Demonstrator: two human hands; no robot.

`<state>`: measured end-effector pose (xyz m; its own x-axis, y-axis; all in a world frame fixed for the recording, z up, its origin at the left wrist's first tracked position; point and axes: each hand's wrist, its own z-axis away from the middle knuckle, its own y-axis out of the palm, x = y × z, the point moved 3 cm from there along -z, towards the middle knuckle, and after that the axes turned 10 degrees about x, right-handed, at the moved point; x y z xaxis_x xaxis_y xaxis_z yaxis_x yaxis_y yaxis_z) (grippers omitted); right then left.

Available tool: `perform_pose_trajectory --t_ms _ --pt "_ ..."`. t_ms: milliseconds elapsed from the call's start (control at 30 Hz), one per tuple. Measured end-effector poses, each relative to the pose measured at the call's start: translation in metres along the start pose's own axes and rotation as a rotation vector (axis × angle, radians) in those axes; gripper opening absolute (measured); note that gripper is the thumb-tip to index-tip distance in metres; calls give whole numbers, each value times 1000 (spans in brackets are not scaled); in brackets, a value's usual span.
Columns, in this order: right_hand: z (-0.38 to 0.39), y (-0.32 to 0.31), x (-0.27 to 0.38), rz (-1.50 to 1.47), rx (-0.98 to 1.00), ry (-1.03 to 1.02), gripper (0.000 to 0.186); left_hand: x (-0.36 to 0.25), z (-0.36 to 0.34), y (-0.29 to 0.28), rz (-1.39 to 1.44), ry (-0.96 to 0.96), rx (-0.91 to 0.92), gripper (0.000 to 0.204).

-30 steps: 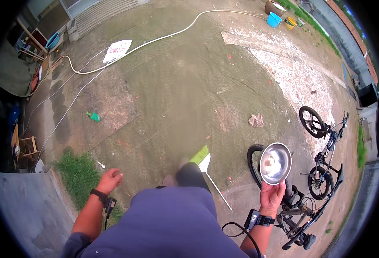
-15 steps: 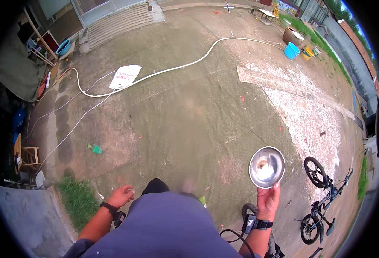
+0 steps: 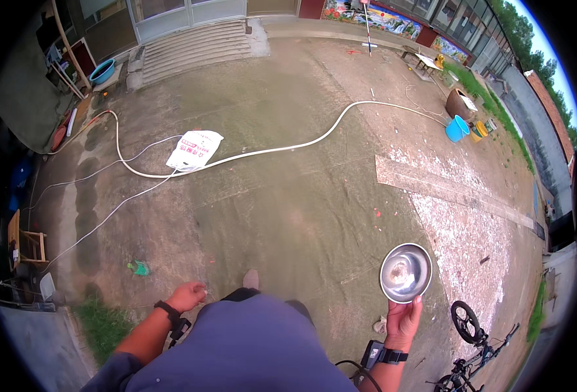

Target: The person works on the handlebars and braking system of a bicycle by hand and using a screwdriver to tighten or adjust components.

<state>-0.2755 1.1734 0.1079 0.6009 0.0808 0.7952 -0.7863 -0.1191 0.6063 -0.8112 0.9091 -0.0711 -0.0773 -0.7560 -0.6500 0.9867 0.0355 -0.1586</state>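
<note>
My right hand (image 3: 403, 321) grips the near rim of a round stainless steel bowl (image 3: 406, 273). The bowl is held out to the right, tilted so its shiny inside faces up, and a brownish patch shows at the bottom; I cannot tell if it is residue or a reflection. My left hand (image 3: 189, 296) hangs by my left side with loosely bent fingers, and nothing shows in it. It touches no object. Both wrists wear dark bands with small devices.
A pale hose (image 3: 269, 153) snakes across the yard past a white printed sack (image 3: 195, 149). A bicycle (image 3: 475, 353) stands at lower right. A blue bucket (image 3: 457, 129) and a brown jar (image 3: 459, 102) are far right. Steps (image 3: 197, 52) rise at the far left.
I have moved forward across the yard; the sack, hose and green scrap sit lower in view. The bowl stays in my right hand, slightly lower, and the bicycle has slid toward the lower edge.
</note>
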Motion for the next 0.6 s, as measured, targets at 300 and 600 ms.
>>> perform_pose_trajectory --t_ms 300,600 --pt "-166 80 -50 54 131 144 72 -41 -46 -70 110 -6 -154 19" --pt "-366 181 -145 14 424 371 72 -51 -47 -47 447 -133 -399 26"
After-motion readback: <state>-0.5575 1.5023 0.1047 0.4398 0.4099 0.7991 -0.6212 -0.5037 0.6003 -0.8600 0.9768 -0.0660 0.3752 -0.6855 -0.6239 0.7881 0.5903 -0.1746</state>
